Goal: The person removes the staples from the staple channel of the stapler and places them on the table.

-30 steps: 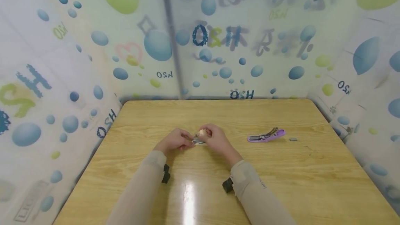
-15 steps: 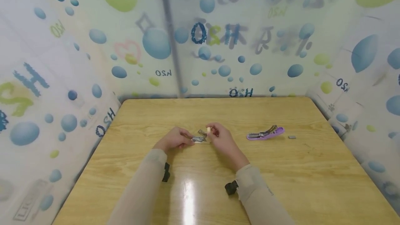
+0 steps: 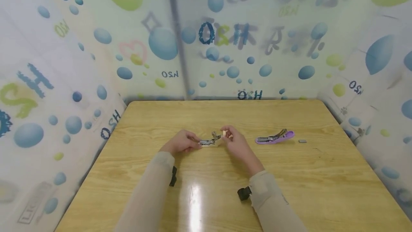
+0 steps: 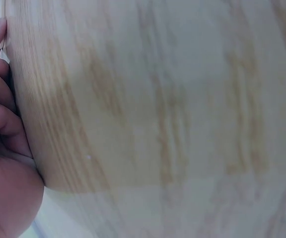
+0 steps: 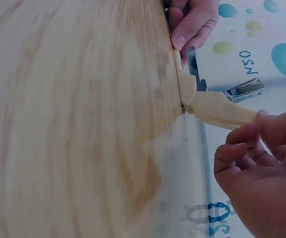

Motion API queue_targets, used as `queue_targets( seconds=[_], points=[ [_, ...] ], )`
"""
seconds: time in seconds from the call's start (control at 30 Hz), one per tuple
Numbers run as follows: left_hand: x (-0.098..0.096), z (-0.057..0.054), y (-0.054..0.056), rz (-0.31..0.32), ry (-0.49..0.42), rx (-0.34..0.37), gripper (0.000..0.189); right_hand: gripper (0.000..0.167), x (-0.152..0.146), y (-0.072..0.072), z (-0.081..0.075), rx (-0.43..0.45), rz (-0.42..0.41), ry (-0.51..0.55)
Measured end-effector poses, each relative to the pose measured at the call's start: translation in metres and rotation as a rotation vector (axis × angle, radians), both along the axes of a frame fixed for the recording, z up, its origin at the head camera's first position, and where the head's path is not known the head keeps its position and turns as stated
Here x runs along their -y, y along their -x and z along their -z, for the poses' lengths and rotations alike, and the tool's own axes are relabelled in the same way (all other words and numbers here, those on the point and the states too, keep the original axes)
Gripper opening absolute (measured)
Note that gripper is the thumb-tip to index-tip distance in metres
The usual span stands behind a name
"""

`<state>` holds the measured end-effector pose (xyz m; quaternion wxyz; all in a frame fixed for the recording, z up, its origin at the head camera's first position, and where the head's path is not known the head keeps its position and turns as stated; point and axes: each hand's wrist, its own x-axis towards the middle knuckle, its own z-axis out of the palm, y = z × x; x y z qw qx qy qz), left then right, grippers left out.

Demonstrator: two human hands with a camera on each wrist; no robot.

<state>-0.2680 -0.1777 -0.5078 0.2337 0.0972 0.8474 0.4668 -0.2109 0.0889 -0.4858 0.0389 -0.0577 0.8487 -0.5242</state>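
A cream-coloured stapler point(image 3: 210, 143) lies on the wooden table, swung wide apart at its hinge. My left hand point(image 3: 182, 141) pinches the end of its base between thumb and fingers, holding it low on the tabletop. The cream top cover point(image 5: 215, 109) is tipped back to the right, and my right hand point(image 3: 237, 143) pinches its tip. In the right wrist view the metal arm point(image 5: 247, 90) stands up at an angle, apart from the silvery magazine rail point(image 5: 195, 69). Only curled fingers of my left hand point(image 4: 1, 109) show in the left wrist view.
To the right lies a purple stapler point(image 3: 290, 134), also opened out. Beside it is a small grey strip of staples point(image 3: 302, 141). The table point(image 3: 161, 114) meets patterned walls at its back and sides.
My right hand has moved to the right, drawing the cover farther back, so the stapler has spread wider and its metal arm shows more. My left hand stays at the base.
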Motion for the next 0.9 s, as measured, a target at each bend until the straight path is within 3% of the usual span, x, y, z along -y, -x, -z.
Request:
queue_targets(
  seconds=[0.33, 0.67, 0.9],
  points=[
    [0.003, -0.001, -0.001, -0.031, 0.014, 0.01, 0.029, 0.033, -0.011, -0.001, 0.003, 0.049, 0.007, -0.095],
    [0.001, 0.002, -0.002, -0.03, -0.009, 0.018, 0.029, 0.038, -0.014, -0.004, 0.008, 0.109, 0.053, -0.11],
    [-0.001, 0.001, -0.005, -0.028, 0.006, -0.006, 0.028, 0.039, -0.017, -0.009, 0.006, 0.067, 0.071, -0.095]
  ],
)
